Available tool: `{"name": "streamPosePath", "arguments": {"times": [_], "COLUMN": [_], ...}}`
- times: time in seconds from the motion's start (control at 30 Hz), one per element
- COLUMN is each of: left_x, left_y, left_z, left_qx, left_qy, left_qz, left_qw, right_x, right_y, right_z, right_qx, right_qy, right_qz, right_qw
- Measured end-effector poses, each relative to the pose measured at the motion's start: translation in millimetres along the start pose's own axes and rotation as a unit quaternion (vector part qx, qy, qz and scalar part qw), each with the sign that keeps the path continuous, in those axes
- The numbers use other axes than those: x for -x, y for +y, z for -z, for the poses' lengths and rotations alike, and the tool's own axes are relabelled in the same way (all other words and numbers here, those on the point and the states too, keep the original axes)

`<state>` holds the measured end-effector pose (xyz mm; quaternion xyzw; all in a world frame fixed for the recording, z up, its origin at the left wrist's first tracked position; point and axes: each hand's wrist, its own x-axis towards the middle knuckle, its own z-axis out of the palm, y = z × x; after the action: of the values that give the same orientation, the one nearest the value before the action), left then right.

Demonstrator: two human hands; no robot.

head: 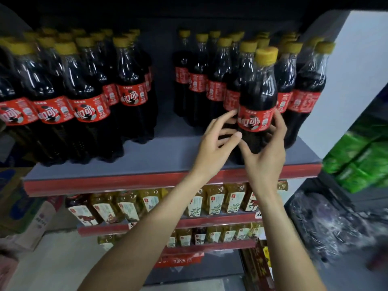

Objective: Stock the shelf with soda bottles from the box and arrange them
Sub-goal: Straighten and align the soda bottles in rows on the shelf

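**Nearly seated: front bottle at the shelf lip**

Risk first. Both hands were on one bottle [257,106] at the near right of the top shelf [126,164]. It stood close to the shelf's near edge, in front of the right cluster [210,80], touching or nearly touching the bottles behind it. A hard push toward the far side would likely knock that cluster, and tall narrow bottles packed this closely could topple in a chain. A slip toward the near side would probably send the bottle off the lip onto the tea bottles [214,201] below, or to the floor. Smooth plastic and a fingertip hold made a slip plausible.

Grip. The right hand [265,152] wrapped the bottle's lower body from the right, thumb in front, fingers closed round it. The left hand [212,143] met it from the left with fingers spread and only loosely curled, tips at the label; it looked more like steadying than clamping.

Appearance. Dark cola, clear plastic, waisted shape, yellow cap [266,55], red label [255,120] facing the near side. It stood upright or nearly so; whether its base sat fully down I could not tell.

An open gap [163,101] separated the right cluster from the left cluster [73,91]. The box was not in view.
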<state>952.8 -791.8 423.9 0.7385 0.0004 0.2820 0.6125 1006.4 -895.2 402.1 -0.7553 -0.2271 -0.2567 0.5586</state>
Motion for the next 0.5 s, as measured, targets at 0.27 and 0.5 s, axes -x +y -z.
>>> {"name": "streamPosePath", "arguments": {"times": [0.27,0.5], "left_x": [21.7,30.4], "left_y": [0.7,-9.4], "left_z": [30.8,90.4], "left_qx": [0.015,-0.082], "left_qy": [0.087,0.192], "left_qz": [-0.048,-0.038], "left_qw": [0.995,0.977], "right_x": [10.9,18.9], "right_y": [-28.9,-56.9], "right_z": [-24.9,-84.4], "right_qx": [-0.046,-0.096], "right_qy": [-0.078,-0.19], "right_qz": [0.033,0.021], "right_qw": [0.995,0.977]}}
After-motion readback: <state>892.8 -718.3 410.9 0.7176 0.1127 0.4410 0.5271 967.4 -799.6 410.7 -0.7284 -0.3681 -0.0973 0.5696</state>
